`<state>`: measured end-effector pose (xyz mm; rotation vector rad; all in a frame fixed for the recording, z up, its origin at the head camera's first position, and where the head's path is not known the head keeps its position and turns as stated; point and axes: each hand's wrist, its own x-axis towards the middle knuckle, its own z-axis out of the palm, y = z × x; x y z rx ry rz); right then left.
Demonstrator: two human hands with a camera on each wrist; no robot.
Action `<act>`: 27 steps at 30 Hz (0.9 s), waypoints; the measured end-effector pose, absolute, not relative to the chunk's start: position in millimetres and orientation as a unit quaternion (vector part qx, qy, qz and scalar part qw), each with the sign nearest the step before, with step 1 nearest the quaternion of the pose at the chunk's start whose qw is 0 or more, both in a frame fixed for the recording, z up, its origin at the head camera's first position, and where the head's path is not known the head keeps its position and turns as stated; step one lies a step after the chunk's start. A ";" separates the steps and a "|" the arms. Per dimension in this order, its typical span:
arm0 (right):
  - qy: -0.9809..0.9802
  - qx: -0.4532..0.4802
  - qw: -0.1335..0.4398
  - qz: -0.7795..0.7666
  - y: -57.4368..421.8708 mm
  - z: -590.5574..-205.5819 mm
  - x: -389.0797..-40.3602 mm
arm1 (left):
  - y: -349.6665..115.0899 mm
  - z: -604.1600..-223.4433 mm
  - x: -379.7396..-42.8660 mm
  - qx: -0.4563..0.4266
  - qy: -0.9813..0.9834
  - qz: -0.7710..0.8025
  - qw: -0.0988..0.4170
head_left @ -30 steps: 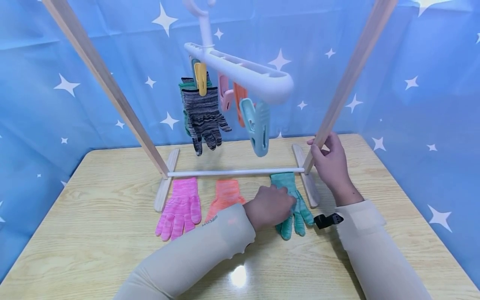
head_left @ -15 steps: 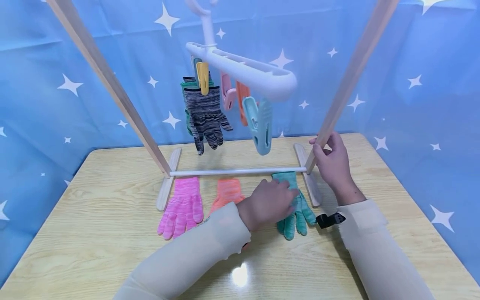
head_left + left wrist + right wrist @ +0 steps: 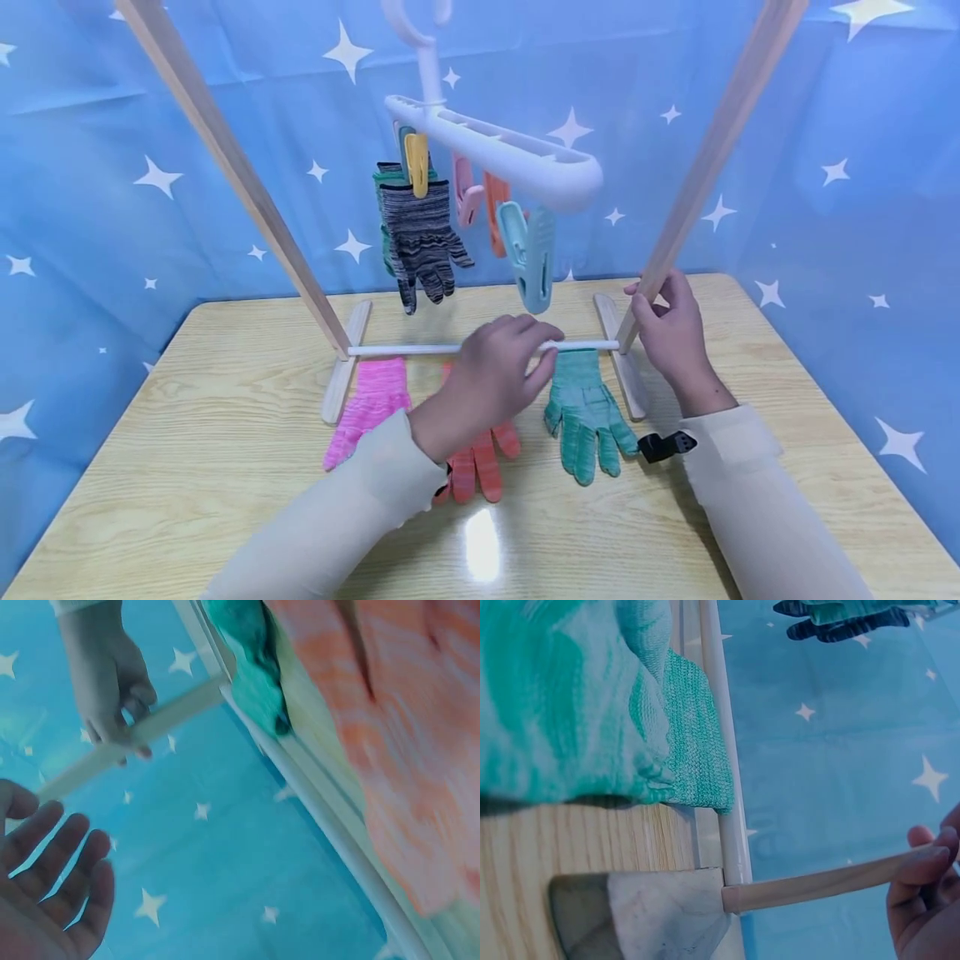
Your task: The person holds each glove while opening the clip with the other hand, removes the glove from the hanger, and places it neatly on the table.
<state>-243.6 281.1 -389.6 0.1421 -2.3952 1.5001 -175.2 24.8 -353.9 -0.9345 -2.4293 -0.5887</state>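
Note:
My left hand (image 3: 491, 371) hovers over the orange glove (image 3: 486, 467), its fingers loosely bent and holding nothing; it covers much of that glove. In the left wrist view its fingers (image 3: 79, 877) are spread apart. My right hand (image 3: 675, 346) grips the right wooden post (image 3: 701, 167) low down, fingers and thumb around it, as the right wrist view also shows. A green glove (image 3: 588, 421) lies flat near the right foot of the stand. To the left is a pink glove (image 3: 378, 396), partly hidden by my left sleeve.
A white hanger (image 3: 510, 154) hangs in front, with pink, orange and light blue clothespins (image 3: 532, 258). A yellow clothespin (image 3: 417, 165) holds a black-grey glove (image 3: 420, 237), a green one behind it. A white bar (image 3: 405, 350) joins the stand's feet.
My left hand has lifted off the green glove and moved left and up, uncovering it. The right hand keeps its grip on the post. The view has shifted slightly.

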 end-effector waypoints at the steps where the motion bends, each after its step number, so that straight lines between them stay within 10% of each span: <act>1: -0.836 0.049 0.155 0.523 281.7 -389.8 -243.7 | 20.0 -352.4 -175.9 -0.333 -0.883 -0.223 0.243; 27: -0.842 0.051 0.149 0.516 283.6 -393.4 -246.3 | -58.2 -346.0 -197.0 -0.140 -0.835 -0.312 0.431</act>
